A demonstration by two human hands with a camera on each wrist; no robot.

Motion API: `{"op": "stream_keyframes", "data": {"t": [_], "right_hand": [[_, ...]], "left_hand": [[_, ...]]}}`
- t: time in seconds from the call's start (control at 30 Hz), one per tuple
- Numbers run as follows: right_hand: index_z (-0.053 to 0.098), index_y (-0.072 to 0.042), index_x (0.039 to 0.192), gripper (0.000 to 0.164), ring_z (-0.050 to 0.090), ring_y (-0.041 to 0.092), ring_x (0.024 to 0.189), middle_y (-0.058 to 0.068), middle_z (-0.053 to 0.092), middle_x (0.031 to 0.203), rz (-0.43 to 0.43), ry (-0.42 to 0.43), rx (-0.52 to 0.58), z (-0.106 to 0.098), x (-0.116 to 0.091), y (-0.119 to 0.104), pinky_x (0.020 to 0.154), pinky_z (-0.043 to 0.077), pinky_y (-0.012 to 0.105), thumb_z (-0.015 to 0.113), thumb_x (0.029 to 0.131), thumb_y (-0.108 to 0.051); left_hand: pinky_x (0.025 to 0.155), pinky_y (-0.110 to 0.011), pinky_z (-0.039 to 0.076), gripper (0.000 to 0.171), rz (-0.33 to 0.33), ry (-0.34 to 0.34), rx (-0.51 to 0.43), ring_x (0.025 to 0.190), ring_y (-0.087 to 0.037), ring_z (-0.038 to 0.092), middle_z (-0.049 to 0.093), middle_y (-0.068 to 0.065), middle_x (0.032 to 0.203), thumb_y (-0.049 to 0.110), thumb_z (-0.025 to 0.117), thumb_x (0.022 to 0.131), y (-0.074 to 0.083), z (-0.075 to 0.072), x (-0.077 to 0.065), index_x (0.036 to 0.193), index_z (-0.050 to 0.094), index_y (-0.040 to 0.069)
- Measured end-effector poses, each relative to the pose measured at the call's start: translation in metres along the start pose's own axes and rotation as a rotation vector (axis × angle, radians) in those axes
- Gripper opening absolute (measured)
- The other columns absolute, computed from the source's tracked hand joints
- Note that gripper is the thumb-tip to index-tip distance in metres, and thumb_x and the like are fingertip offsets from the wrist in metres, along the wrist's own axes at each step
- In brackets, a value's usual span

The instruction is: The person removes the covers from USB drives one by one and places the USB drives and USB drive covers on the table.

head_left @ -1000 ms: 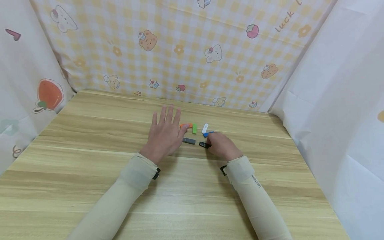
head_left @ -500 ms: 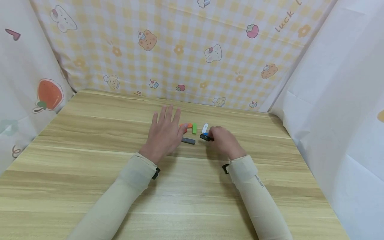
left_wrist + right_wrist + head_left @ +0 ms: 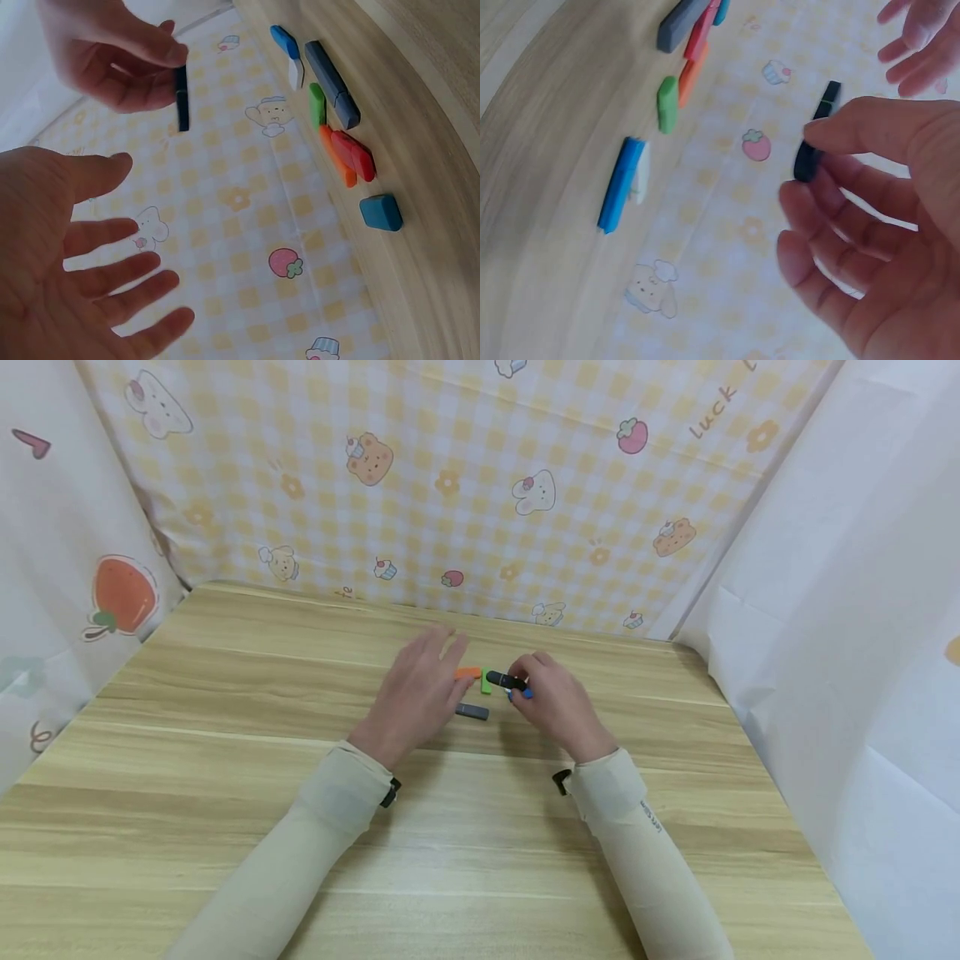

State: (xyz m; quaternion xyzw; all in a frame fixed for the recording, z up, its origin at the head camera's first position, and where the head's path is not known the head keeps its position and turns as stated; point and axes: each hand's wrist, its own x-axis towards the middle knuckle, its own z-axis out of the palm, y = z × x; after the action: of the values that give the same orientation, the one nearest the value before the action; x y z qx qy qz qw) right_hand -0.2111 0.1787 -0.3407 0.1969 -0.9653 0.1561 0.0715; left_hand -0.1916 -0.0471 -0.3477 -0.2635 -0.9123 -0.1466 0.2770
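Note:
My right hand (image 3: 557,706) pinches a small black capped stick (image 3: 808,154) between thumb and fingers, raised above the table. A thin pale line crosses the stick near its cap. My left hand (image 3: 412,697) hovers to its left with fingers spread, holding nothing in the left wrist view. Below the hands lie similar small sticks: a grey one (image 3: 332,84), a green one (image 3: 317,105), an orange one (image 3: 332,150) beside a red one (image 3: 352,155), and a blue one (image 3: 621,184) beside a white one (image 3: 641,174). In the head view the left hand hides the red one.
A short teal block (image 3: 381,213) lies beyond the red and orange sticks. The wooden table (image 3: 480,860) meets a yellow checked cloth (image 3: 450,527) at its back edge. White cloths (image 3: 840,610) hang at both sides.
My right hand has lifted the black stick and carried it up and to the left. The left hand has risen from the table and turned, its fingers shifting rightward.

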Motion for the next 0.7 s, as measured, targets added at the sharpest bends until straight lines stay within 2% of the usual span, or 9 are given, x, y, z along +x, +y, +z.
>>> {"op": "stream_keyframes", "data": {"t": [0.17, 0.3, 0.47, 0.7], "right_hand": [[0.073, -0.004, 0.116, 0.021, 0.073, 0.026, 0.1, 0.011, 0.071, 0.116, -0.118, 0.09, -0.014, -0.004, -0.003, -0.008, 0.085, 0.065, 0.042, 0.08, 0.096, -0.009], [0.074, -0.003, 0.115, 0.021, 0.075, 0.025, 0.1, 0.012, 0.071, 0.116, -0.198, 0.132, -0.011, -0.005, -0.006, -0.014, 0.085, 0.065, 0.04, 0.079, 0.095, -0.006], [0.073, -0.004, 0.115, 0.02, 0.075, 0.023, 0.1, 0.011, 0.07, 0.114, -0.245, 0.146, 0.014, -0.005, -0.008, -0.018, 0.085, 0.065, 0.039, 0.078, 0.095, -0.005], [0.073, -0.003, 0.117, 0.022, 0.074, 0.023, 0.099, 0.011, 0.07, 0.114, -0.308, 0.164, 0.019, -0.005, -0.008, -0.02, 0.084, 0.065, 0.037, 0.078, 0.095, -0.003]], "left_hand": [[0.102, -0.05, 0.061, 0.052, 0.054, -0.027, -0.044, 0.128, -0.035, 0.068, 0.068, -0.022, 0.141, 0.022, 0.08, 0.1, 0.002, -0.001, 0.002, 0.143, 0.064, -0.002], [0.094, -0.043, 0.064, 0.044, 0.084, -0.047, -0.072, 0.111, -0.031, 0.074, 0.073, -0.019, 0.128, 0.019, 0.08, 0.101, 0.003, -0.001, 0.002, 0.138, 0.068, -0.001], [0.081, -0.033, 0.065, 0.034, 0.112, -0.058, -0.082, 0.092, -0.024, 0.073, 0.074, -0.015, 0.113, 0.016, 0.08, 0.1, 0.004, -0.001, 0.0, 0.128, 0.072, -0.002], [0.074, -0.029, 0.063, 0.019, 0.109, -0.073, -0.087, 0.082, -0.02, 0.067, 0.072, -0.013, 0.1, 0.013, 0.078, 0.101, 0.005, -0.001, -0.002, 0.113, 0.074, -0.002]]}}
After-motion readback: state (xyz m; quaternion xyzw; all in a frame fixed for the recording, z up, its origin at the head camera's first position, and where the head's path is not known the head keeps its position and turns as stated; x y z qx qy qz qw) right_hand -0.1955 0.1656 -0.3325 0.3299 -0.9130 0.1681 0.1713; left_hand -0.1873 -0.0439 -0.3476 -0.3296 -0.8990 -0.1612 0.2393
